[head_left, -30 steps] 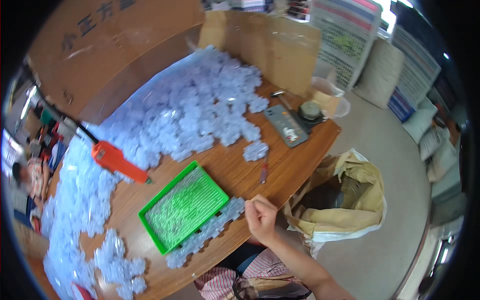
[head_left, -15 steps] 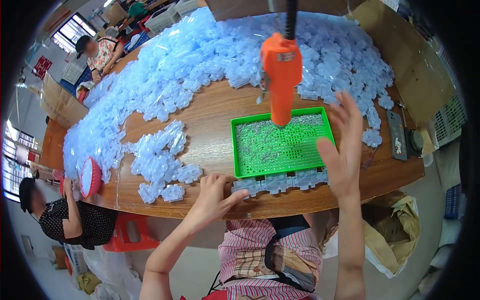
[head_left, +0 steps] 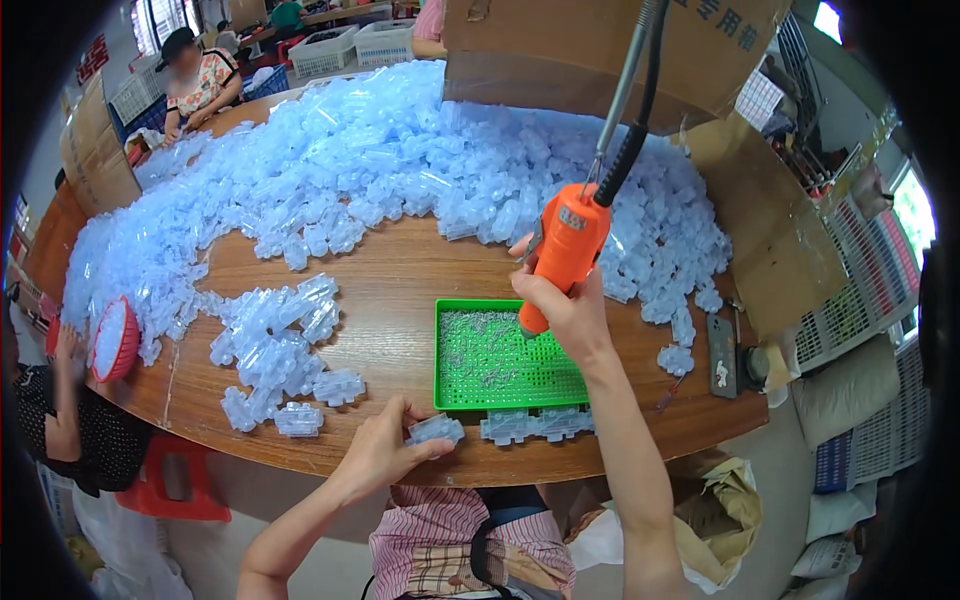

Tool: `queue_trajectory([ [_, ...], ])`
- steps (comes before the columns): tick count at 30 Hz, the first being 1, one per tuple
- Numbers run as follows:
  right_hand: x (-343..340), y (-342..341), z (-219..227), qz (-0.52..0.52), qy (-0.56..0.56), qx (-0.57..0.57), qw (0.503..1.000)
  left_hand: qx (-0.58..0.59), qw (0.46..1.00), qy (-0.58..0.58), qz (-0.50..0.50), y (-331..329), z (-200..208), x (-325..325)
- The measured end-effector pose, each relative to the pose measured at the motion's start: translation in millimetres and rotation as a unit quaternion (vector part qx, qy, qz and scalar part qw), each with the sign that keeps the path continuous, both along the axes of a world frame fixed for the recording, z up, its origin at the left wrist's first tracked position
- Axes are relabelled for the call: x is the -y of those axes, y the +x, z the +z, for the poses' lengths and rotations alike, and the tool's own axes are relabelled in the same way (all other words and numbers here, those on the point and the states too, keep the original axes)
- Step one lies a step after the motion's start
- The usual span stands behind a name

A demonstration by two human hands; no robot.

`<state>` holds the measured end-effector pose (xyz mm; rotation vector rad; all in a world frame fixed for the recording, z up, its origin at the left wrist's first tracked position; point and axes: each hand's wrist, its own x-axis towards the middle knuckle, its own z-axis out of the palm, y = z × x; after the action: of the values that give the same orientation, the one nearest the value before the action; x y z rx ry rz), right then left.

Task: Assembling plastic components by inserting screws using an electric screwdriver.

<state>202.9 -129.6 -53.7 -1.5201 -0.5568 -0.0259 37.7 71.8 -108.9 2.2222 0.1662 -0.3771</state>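
Large dark characters mark the carton behind the heap of clear parts; a small label sits on the orange driver. The right hand grips the driver, its tip over the green tray, whose right side is partly hidden. The left hand pinches a clear part near the bench edge, beside a row of similar parts. A phone lies rightward.

Power screwdriver: orange | cable: black | tray: bright green | metal pieces in tray: silver-grey | plastic parts: translucent pale blue | counter: brown, wood-grain pattern | near apron: pink-and-white stripes, tan plaid panel | left basket: red | left stool: red | near-left garment: black, white dots | far-left shirt: floral print | far carton: brown
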Motion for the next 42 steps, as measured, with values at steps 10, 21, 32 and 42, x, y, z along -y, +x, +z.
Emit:
queue_trajectory([
  [10, -9, -21, -10, 0.095, 0.136, -0.014, 0.986, -0.192, 0.912, -0.358, 0.054, -83, -15, 1],
  [21, -3, -81, -8, 0.056, 0.062, 0.002, 0.996, -0.2, 0.802, -0.547, 0.133, -103, -50, 40],
  [32, -27, -138, -18, 0.126, 0.145, -0.093, 0.977, -0.146, 0.805, -0.543, 0.189, -99, -57, 53],
  [42, -24, -149, -25, 0.111, 0.119, -0.135, 0.977, -0.113, 0.812, -0.536, 0.2, -103, -65, 60],
])
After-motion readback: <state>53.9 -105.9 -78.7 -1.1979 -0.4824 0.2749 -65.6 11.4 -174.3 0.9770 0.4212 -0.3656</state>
